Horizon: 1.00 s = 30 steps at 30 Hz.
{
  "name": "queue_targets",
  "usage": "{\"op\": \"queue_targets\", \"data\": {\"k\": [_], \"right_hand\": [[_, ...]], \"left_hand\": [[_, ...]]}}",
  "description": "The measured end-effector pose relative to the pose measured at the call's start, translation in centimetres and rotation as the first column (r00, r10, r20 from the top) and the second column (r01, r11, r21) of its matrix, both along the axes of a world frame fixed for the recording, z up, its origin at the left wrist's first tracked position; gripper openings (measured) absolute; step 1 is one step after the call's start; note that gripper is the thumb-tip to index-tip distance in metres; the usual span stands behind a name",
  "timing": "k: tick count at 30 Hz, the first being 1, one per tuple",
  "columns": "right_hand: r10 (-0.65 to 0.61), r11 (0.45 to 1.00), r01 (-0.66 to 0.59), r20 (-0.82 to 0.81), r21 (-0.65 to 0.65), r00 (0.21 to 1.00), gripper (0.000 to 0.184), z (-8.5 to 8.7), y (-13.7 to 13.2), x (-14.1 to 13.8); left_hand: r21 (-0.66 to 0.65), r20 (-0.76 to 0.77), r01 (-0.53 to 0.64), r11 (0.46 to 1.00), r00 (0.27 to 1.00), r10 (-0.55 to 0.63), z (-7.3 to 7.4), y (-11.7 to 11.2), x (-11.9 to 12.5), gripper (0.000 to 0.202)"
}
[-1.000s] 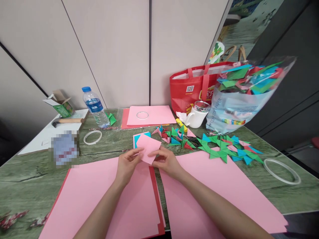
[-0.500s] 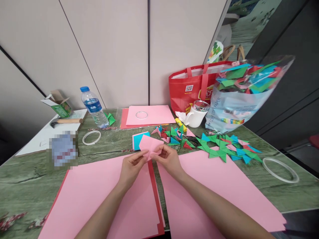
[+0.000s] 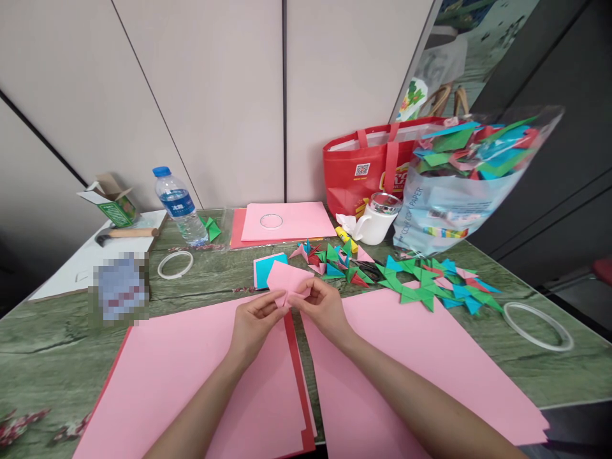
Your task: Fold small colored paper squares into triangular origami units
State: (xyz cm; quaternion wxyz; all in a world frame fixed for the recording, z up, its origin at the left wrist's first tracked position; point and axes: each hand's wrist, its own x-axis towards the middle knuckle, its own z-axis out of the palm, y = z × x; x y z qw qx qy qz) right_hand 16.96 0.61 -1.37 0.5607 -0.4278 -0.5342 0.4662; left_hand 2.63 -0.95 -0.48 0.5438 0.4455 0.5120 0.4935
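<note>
Between my two hands is a small piece of pink folded paper (image 3: 287,275), pinched at its lower edge with creases near the fingertips. My left hand (image 3: 255,322) grips its left side with thumb and fingers. On its right side, my right hand (image 3: 324,309) is closed the same way. Just behind the paper lies a small stack of blue and pink squares (image 3: 264,273). Beneath my forearms are large pink sheets, a left stack (image 3: 176,363) with red showing at its edges and a right stack (image 3: 430,376).
Folded paper pieces (image 3: 335,258) and linked paper rings (image 3: 421,287) lie behind right. Farther back stand a white mug (image 3: 377,223), red bag (image 3: 354,185) and clear bag of folded paper (image 3: 430,204). At left are a water bottle (image 3: 179,207), hammer (image 3: 129,234) and white ring (image 3: 175,264).
My fingers have shifted very slightly on the pink paper, and its lower creases look a little different. Both hands remain in nearly the same place.
</note>
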Motion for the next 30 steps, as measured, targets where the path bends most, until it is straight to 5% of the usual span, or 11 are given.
{"op": "queue_targets", "data": {"k": [20,30], "right_hand": [[-0.035,0.999,0.031,0.126,0.037,0.991,0.010,-0.28,-0.15,0.24],[-0.036,0.999,0.035,0.041,0.014,0.999,0.016,-0.45,-0.29,-0.02]], "left_hand": [[0.047,0.013,-0.036,0.998,0.999,0.036,-0.44,-0.17,0.30,0.032],[0.079,-0.044,-0.073,0.994,0.996,0.077,-0.42,-0.36,0.53,0.032]]}}
